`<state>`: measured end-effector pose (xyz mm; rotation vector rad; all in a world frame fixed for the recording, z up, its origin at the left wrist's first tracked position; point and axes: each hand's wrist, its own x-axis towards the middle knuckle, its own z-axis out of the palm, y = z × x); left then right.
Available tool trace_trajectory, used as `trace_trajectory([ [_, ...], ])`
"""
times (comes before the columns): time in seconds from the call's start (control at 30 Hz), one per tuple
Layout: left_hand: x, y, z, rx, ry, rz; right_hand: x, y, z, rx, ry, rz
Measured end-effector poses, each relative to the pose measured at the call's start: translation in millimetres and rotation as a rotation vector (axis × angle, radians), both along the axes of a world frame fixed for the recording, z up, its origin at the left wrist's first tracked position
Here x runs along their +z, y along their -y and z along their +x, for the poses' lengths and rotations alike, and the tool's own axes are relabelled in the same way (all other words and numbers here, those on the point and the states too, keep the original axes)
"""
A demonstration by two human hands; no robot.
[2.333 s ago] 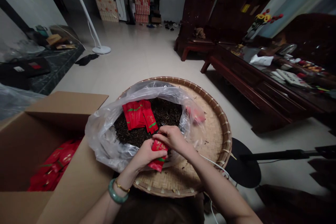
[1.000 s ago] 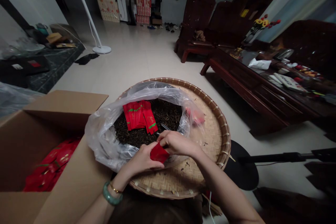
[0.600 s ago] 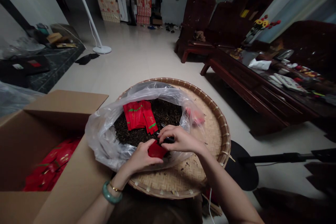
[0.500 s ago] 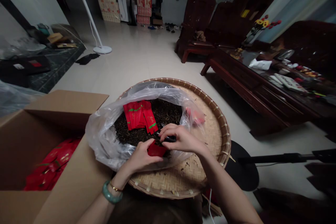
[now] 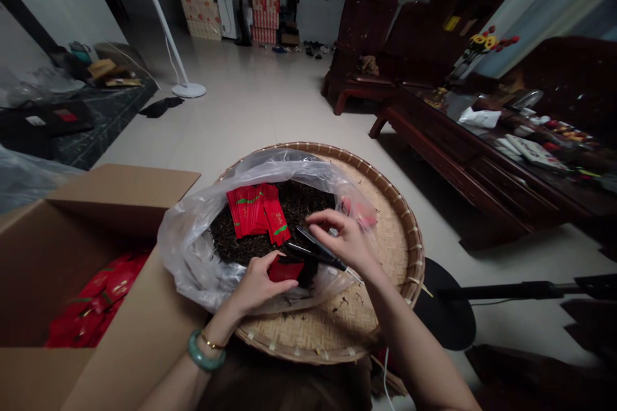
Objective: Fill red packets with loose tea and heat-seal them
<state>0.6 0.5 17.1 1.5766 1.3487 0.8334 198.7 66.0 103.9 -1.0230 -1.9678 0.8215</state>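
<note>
Over the loose tea, the left hand pinches a red packet (the right hand grips black tongs just beside).

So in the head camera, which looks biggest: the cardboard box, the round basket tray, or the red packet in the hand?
1. cardboard box, though it sits nearest the camera
2. woven basket tray
3. red packet in the left hand, by far the smallest

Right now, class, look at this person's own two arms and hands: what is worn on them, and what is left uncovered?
Both forearms are bare, with no sleeves in view and no gloves. The left hand has two bands at its wrist: a thick, smooth green bangle and, just above it, a thin gold-coloured bracelet. The right hand and its wrist show no jewellery, watch or markings.
</note>
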Motion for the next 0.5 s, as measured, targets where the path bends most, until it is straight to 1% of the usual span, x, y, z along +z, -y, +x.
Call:
trace_trajectory([
  [0.03,-0.4,0.5,-0.8,0.009,-0.002,0.015,0.2,0.4,0.0,-0.09,0.006,0.052],
  [0.07,-0.7,0.9,-1.5,0.015,0.002,0.031,1.1,1.9,-0.2,-0.126,0.023,0.106],
  [0.1,-0.9,1.0,-1.9,0.015,0.013,0.047,2.5,4.4,-0.8,-0.103,0.049,0.163],
  [0.23,-0.6,-0.1,-1.4,0.008,0.042,0.08,6.5,19.0,-6.3,0.208,0.202,0.328],
  [0.27,-0.5,-0.5,-0.9,0.003,0.04,0.08,6.1,21.9,-8.2,0.255,0.252,0.347],
  [0.33,-0.2,-1.0,0.1,-0.007,0.029,0.078,3.9,25.5,-11.9,0.294,0.34,0.355],
  [0.5,-0.2,0.4,1.1,-0.023,-0.015,0.066,1.0,30.3,-18.7,0.293,0.474,0.311],
])
